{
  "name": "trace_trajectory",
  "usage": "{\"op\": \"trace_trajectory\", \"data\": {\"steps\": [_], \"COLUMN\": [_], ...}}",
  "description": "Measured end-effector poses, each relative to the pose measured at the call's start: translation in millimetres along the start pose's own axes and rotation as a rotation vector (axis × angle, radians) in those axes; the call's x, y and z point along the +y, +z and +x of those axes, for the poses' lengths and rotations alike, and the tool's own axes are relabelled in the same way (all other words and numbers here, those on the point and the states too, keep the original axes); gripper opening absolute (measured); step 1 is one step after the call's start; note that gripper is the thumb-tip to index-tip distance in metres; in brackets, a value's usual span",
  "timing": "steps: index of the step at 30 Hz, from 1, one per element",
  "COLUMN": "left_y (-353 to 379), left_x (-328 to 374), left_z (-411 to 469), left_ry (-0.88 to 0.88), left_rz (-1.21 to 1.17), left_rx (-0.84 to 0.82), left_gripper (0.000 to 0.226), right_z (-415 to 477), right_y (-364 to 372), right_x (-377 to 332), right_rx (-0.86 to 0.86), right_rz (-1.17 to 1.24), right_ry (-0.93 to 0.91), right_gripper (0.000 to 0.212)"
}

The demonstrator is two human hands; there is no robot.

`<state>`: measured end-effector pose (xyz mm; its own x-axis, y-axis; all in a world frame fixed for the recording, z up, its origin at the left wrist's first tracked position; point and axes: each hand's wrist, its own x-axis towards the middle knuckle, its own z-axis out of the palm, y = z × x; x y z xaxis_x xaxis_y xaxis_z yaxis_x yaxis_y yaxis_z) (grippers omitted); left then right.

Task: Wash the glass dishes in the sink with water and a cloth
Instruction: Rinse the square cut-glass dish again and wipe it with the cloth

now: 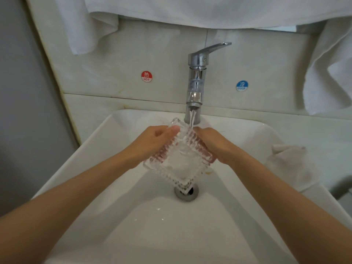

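A square ribbed glass dish is held tilted over the white sink, one corner pointing down at the drain. My left hand grips its upper left edge, thumb on the rim. My right hand grips the right edge, fingers behind the glass. Water runs from the chrome tap onto the dish. A white cloth lies on the sink's right rim, apart from both hands.
White towels hang above the tap and down the right side. Hot and cold stickers sit on the wall. The tap lever points to the right. A grey wall stands at left.
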<state>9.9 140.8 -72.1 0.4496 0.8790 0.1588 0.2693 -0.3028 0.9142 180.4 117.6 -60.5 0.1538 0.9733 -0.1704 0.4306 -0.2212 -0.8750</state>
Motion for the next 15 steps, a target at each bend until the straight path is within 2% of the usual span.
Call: {"op": "trace_trajectory", "data": {"steps": [1, 4, 8, 11, 15], "left_y": [5, 15, 26, 25, 15], "left_x": [-1, -5, -5, -7, -10], "left_z": [-2, -2, -3, -5, -5], "left_ry": [0.051, 0.14, 0.215, 0.186, 0.138], "left_rz": [0.018, 0.031, 0.102, 0.066, 0.008], "left_rx": [0.048, 0.247, 0.238, 0.276, 0.364], "left_gripper": [0.069, 0.051, 0.042, 0.056, 0.05], "right_z": [0, -1, -5, -4, 0], "right_y": [1, 5, 21, 24, 4], "right_x": [-1, -7, -28, -30, -9], "right_rx": [-0.002, 0.047, 0.062, 0.049, 0.017], "right_rz": [-0.049, -0.172, -0.06, -0.115, -0.261], "right_ry": [-0.008, -0.105, -0.265, -0.276, -0.122], "right_gripper": [0.038, 0.047, 0.044, 0.039, 0.039]}}
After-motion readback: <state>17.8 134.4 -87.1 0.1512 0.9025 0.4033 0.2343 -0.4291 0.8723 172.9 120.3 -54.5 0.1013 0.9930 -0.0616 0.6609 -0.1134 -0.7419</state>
